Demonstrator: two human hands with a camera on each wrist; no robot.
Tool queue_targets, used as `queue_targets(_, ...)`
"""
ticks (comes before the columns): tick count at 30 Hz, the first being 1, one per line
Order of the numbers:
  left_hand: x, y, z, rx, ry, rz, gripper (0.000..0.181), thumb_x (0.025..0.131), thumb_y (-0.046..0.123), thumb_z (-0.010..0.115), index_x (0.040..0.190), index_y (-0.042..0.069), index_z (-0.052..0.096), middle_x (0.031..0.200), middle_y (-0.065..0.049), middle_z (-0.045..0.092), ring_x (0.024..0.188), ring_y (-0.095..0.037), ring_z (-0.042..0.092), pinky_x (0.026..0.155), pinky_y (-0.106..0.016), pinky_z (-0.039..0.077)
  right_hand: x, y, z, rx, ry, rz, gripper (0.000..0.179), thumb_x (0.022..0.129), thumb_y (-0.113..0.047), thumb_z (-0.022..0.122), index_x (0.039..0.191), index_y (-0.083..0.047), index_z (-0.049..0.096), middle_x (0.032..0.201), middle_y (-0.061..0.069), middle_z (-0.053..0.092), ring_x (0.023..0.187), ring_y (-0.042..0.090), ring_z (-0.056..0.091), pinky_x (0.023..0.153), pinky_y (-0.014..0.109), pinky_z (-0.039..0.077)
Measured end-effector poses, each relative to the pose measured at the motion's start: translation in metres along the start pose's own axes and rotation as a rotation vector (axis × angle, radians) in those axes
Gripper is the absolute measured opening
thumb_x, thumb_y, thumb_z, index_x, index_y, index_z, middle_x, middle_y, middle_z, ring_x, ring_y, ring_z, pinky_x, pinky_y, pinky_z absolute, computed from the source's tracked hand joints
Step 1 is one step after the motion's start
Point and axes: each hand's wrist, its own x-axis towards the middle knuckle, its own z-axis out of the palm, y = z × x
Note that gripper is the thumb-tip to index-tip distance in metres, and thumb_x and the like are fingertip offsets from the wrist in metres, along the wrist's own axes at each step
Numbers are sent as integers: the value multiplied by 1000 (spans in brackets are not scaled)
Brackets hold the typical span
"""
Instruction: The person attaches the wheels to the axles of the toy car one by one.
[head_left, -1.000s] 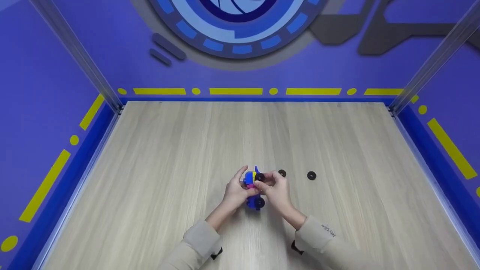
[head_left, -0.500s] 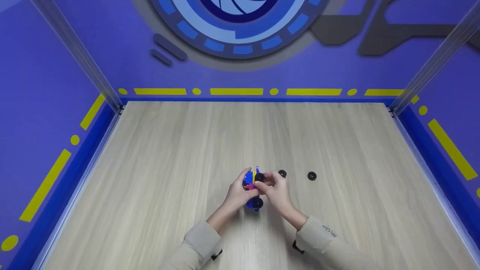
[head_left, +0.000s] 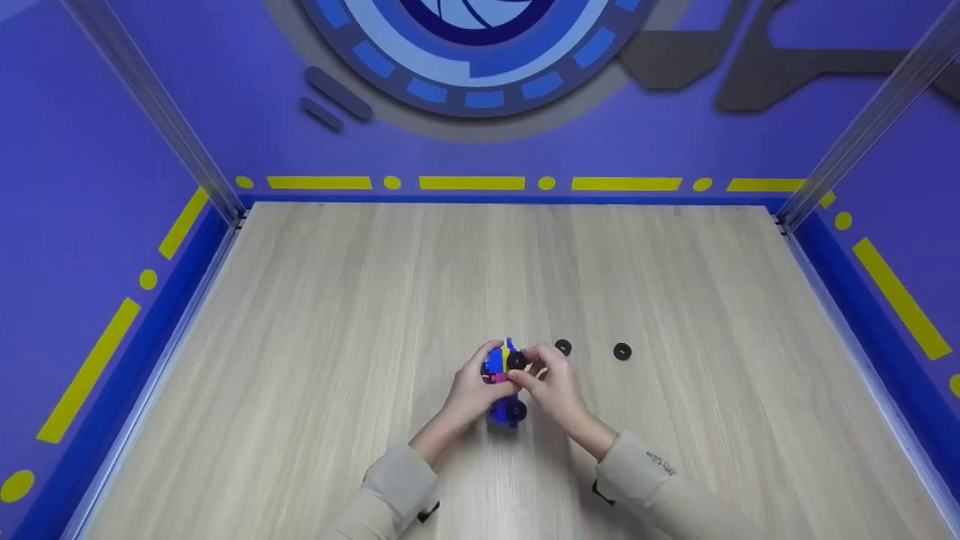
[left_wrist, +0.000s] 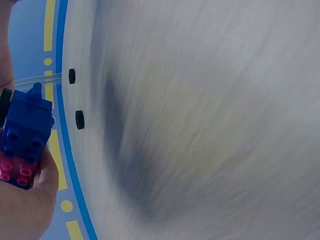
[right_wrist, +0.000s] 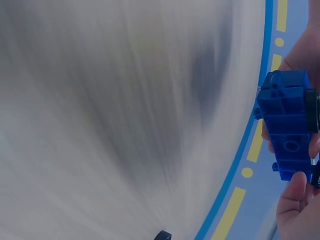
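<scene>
A small toy car [head_left: 496, 361] of blue, yellow and pink building blocks is held up over the table, nose away from me. My left hand [head_left: 472, 390] grips its body from the left side, thumb across the middle. On the side facing right, two black wheels show, a far wheel [head_left: 516, 361] and a near wheel [head_left: 515, 411]. The thumb and fingertips of my right hand [head_left: 553, 382] pinch around the far wheel. Pink studs [left_wrist: 24, 170] show behind the blue front in the left wrist view. The car's blue underside [right_wrist: 287, 125] faces the right wrist camera.
Two loose black wheels lie on the wooden table [head_left: 360, 300]: one wheel [head_left: 563, 347] just beyond my right hand, another wheel [head_left: 622, 351] farther right. Blue panel walls [head_left: 480, 161] with yellow marks stand at the back and both sides.
Both hands and the car have come slightly toward me and left. My right fingers have shifted a little at the far wheel. The loose wheels stay where they were.
</scene>
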Motion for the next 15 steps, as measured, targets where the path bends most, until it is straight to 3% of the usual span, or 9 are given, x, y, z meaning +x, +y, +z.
queue_targets(8, 1, -1, -1, -73, -62, 1, 67, 73, 18, 69, 132, 14, 36, 123, -18, 47, 106, -30, 50, 87, -47, 44, 0, 3, 1, -22, 19, -56, 21, 72, -13, 70, 84, -2, 57, 80, 6, 55, 64, 8, 49, 55, 18, 44)
queue_targets(15, -1, 0, 0, -27, -50, 8, 66, 73, 26, 70, 130, 18, 38, 123, -15, 49, 107, -27, 50, 87, -42, 44, -2, 4, 2, -70, 52, -97, 21, 71, -15, 71, 82, -3, 57, 76, 4, 55, 63, 10, 47, 53, 17, 42)
